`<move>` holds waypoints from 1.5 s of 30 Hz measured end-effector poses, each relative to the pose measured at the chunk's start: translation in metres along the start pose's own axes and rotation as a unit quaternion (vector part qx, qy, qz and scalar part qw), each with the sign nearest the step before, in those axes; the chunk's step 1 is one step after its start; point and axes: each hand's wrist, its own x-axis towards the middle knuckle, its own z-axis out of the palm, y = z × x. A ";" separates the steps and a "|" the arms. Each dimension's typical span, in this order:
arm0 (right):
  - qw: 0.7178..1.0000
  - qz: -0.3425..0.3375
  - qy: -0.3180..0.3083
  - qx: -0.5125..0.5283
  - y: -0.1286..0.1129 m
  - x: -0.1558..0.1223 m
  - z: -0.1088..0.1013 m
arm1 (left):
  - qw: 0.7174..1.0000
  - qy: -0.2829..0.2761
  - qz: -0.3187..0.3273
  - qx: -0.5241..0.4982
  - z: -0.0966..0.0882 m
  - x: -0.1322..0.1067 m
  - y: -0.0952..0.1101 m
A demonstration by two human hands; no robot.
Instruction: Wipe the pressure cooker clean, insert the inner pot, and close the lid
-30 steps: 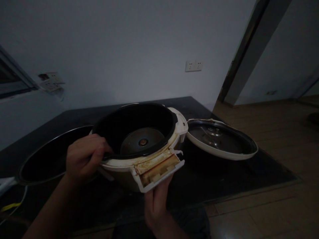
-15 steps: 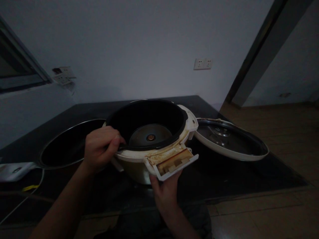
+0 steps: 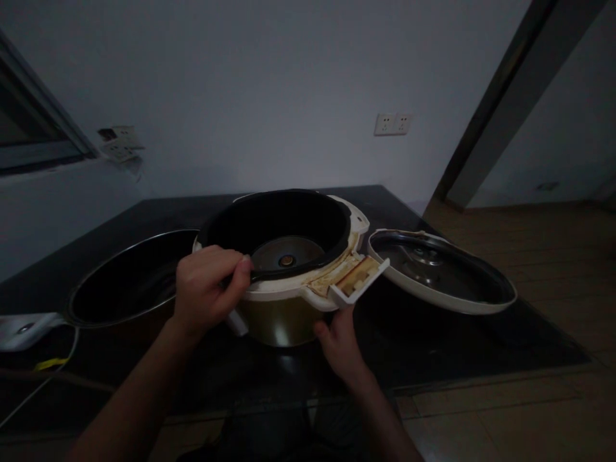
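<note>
On the black table stands a round electric cooker body (image 3: 283, 317), its lid off and its dark inside showing a heating plate (image 3: 298, 251) with a small centre button. My left hand (image 3: 209, 282) is wrapped over the front-left rim, thumb lying along the edge. At the front right, my right hand (image 3: 339, 340) grips beneath the white hinge bracket (image 3: 359, 282), which juts out with brown stains on it; part of its fingers is hidden under the cooker. The detached lid (image 3: 443, 273) lies to the right, inner side up.
A dark frying pan (image 3: 125, 279) with a pale handle (image 3: 29, 330) sits at the left, close to the cooker. A white cable (image 3: 38, 391) with a yellow tag (image 3: 51, 364) runs nearby. Wall sockets (image 3: 393, 124) are behind the table (image 3: 462, 359), whose right edge borders the tiled floor.
The cooker body has turned counterclockwise, its hinge bracket swinging to the right and farther from me. My right hand has moved right with it; my left hand has shifted slightly right.
</note>
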 end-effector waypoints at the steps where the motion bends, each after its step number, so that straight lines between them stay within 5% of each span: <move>1: 1.000 0.002 -0.012 0.021 0.001 0.007 -0.003 | 1.000 0.002 -0.004 0.018 0.001 0.002 0.003; 8: 0.994 0.053 -0.030 0.096 0.007 0.057 -0.011 | 0.995 0.005 -0.033 0.097 0.010 0.010 0.023; 12: 0.992 0.055 -0.004 0.110 0.004 0.064 -0.009 | 0.992 -0.002 -0.041 0.120 0.015 0.013 0.029; 17: 0.997 0.055 0.030 0.041 -0.012 0.013 0.014 | 0.990 -0.010 -0.050 0.134 0.019 0.017 0.036; 20: 0.998 -0.024 0.034 -0.051 -0.025 -0.036 0.039 | 0.990 -0.009 -0.050 0.135 0.020 0.019 0.040; 26: 0.991 -0.050 -0.034 -0.119 -0.028 -0.084 0.072 | 0.989 -0.013 -0.057 0.138 0.023 0.021 0.048; 37: 0.989 -0.070 0.033 -0.124 -0.013 -0.051 0.062 | 0.981 -0.043 -0.092 0.165 0.041 0.038 0.066; 45: 0.995 -0.048 0.009 -0.091 0.002 -0.027 0.028 | 0.971 -0.122 -0.165 0.125 0.067 0.061 0.083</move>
